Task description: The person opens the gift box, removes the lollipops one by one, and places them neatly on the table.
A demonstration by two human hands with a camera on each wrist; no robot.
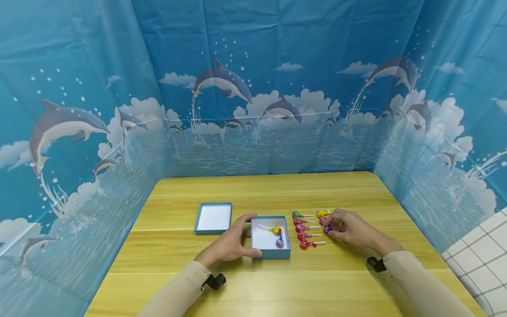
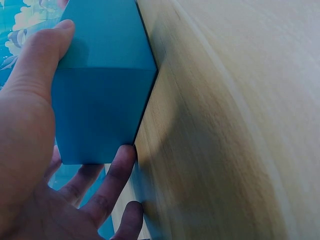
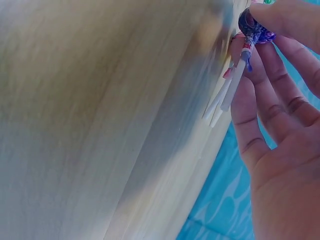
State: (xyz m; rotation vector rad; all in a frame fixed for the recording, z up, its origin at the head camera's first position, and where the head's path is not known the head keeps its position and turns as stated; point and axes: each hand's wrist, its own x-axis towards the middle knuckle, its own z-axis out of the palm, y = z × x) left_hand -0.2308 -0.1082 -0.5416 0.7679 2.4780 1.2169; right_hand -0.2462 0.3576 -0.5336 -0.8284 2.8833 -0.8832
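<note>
Now my left hand [image 1: 231, 244] grips the near-left corner of the blue box [image 1: 270, 253], thumb on the near wall and fingers curled over the left wall. Inside the box lie a yellow lollipop [image 1: 276, 229] and a blue lollipop [image 1: 279, 242]. Well to the right, my right hand [image 1: 348, 226] pinches a purple lollipop [image 3: 251, 26] between thumb and fingertips, just beside a row of lollipops [image 1: 303, 229] on the wooden table [image 1: 277, 286]. The box lid [image 1: 214, 218] lies to the left.
</note>
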